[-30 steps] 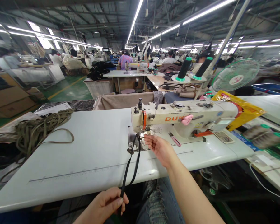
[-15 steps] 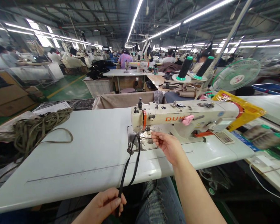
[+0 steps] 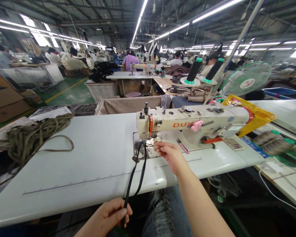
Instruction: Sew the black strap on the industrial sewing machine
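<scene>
Near the table's front edge, my left hand [image 3: 115, 214] is closed on a narrow black strap [image 3: 129, 182]. The strap runs up in two strands to the needle area of a white sewing machine [image 3: 167, 122]. Beside the presser foot, my right hand [image 3: 166, 153] has thumb and fingers pinched together. A thin line shows at its fingertips, too small to name. Pink-handled thread snips [image 3: 183, 145] lie on the machine bed, to the right of that hand.
A bundle of olive straps [image 3: 37, 135] lies at the table's left. Black thread cones [image 3: 194, 70], a green fan [image 3: 246, 78] and a yellow bag [image 3: 251, 115] stand behind the machine. Grey thread spools [image 3: 271, 141] are at the right. Other people work farther back.
My right hand has shifted slightly left toward the needle area, and the thread snips now show beside it. My left hand still holds the strap. The whole view has moved a little.
</scene>
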`<state>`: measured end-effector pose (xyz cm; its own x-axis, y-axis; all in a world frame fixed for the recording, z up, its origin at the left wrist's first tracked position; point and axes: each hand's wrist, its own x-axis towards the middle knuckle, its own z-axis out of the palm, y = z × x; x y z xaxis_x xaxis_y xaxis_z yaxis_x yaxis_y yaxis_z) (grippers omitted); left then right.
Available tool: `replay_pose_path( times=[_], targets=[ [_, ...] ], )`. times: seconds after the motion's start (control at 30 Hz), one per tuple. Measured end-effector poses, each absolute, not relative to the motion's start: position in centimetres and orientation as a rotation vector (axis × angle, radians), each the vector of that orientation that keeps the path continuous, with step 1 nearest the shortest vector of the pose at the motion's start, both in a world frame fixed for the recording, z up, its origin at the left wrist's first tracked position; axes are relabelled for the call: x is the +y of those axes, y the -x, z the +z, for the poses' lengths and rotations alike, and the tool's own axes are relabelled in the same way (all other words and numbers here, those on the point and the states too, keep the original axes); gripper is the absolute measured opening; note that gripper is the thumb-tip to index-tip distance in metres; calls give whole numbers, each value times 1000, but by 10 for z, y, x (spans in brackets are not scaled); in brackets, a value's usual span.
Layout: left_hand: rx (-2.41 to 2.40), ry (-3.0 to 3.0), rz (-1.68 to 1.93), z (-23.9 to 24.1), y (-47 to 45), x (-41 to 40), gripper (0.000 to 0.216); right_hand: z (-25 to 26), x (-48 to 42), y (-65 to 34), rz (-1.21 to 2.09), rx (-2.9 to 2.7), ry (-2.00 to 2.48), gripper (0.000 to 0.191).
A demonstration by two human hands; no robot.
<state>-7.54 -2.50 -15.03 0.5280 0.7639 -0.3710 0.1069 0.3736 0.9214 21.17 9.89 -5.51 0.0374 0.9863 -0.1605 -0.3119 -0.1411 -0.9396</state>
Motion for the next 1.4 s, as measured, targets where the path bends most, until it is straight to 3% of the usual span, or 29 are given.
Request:
replay_pose_path(
  times=[1.07, 1.4],
  targets=[
    [897, -1192, 481, -142, 70, -20, 48, -45, 98, -221, 1184, -1006, 1245, 35],
    [974, -1028, 546, -147, 67, -26, 55, -62, 92, -216, 1147, -1111, 1204, 35]
  ],
)
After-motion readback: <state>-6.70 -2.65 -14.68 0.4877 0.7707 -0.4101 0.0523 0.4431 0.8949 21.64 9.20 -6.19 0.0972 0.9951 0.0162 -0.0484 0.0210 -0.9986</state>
